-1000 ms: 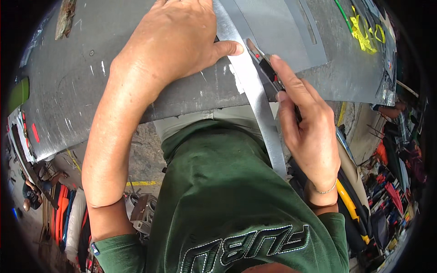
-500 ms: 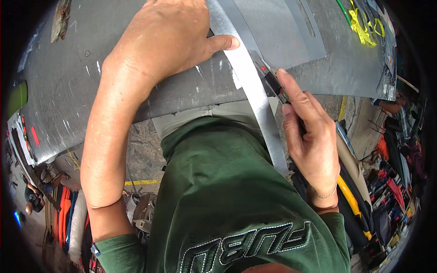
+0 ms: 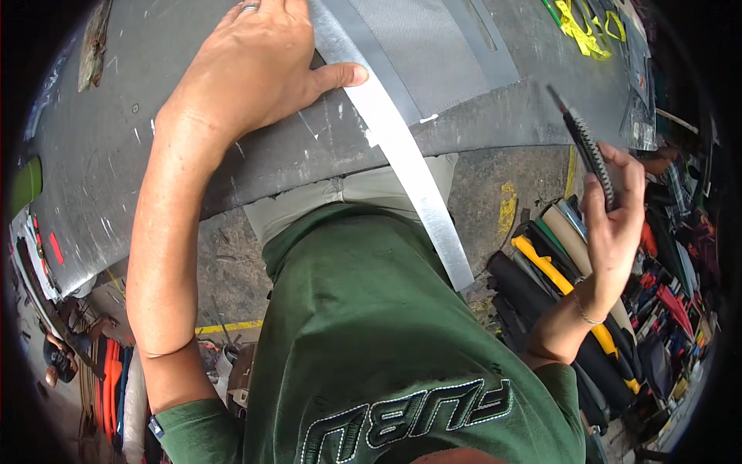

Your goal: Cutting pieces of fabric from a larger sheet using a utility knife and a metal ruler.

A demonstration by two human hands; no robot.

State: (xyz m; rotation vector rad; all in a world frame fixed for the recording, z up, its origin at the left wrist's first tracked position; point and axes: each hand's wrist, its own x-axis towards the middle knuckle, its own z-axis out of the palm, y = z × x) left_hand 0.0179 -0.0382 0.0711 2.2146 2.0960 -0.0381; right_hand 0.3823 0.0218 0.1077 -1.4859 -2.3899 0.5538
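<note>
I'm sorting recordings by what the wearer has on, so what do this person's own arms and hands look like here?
Both hands are ungloved and the forearms bare. The left hand wears a silver-coloured ring; the left sleeve is short and dark green, with a small dark tag at its hem. Beside the right hand, a thin bracelet circles the wrist; the right sleeve matches.

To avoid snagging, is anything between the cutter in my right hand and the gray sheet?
Nothing visible: only dark tabletop shows between the cutter and the gray sheet. The metal strip lies to the sheet's left.
</note>
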